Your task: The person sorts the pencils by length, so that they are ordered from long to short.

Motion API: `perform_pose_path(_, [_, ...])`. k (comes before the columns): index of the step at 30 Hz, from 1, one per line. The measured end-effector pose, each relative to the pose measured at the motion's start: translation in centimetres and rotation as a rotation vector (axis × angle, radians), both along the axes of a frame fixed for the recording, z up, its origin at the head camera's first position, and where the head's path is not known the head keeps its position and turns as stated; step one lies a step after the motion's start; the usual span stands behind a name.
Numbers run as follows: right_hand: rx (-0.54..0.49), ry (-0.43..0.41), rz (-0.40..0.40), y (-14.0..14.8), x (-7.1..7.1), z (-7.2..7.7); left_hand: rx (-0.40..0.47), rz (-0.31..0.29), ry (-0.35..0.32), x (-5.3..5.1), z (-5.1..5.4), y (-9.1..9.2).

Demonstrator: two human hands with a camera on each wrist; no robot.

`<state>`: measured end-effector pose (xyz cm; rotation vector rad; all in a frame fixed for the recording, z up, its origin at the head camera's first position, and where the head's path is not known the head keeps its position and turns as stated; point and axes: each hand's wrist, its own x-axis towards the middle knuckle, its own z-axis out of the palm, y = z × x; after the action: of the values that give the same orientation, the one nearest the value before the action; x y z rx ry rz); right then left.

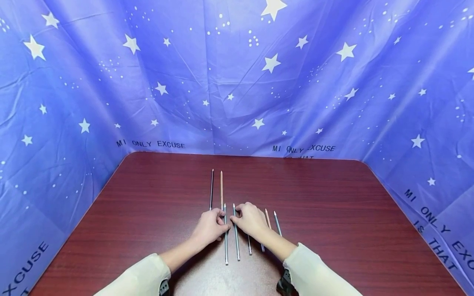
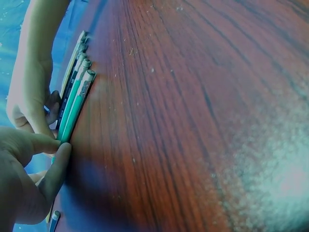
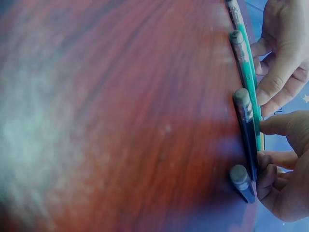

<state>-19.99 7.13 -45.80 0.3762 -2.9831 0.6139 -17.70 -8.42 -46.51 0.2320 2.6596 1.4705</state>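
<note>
My left hand [image 1: 210,227] pinches a green pencil [image 1: 226,250] between thumb and fingers near the middle of the table. Just right of it lies a second green pencil [image 1: 237,248], almost parallel, with a narrow gap between the two. My right hand [image 1: 252,220] holds this second pencil by its upper part, thumb on the left side. Both pencils have their points away from me and eraser ends [image 2: 89,75] toward me. A dark pencil [image 3: 246,121] lies beside the right hand's fingers, partly hidden under the hand in the head view.
Beyond the left hand lie a dark pencil [image 1: 212,189] and a tan pencil [image 1: 221,187]. Right of the right hand, a tan-tipped pencil [image 1: 267,218] and a bluish pencil [image 1: 277,224] show partly behind the forearm. A starry blue curtain [image 1: 237,82] surrounds the brown table [image 1: 333,197].
</note>
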Motion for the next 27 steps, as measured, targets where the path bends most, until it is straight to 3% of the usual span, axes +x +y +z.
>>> perform_pose_path(27, [-0.075,0.002,-0.032,-0.48,0.19,-0.18,0.100,0.024,-0.085,0.07,0.32,-0.22])
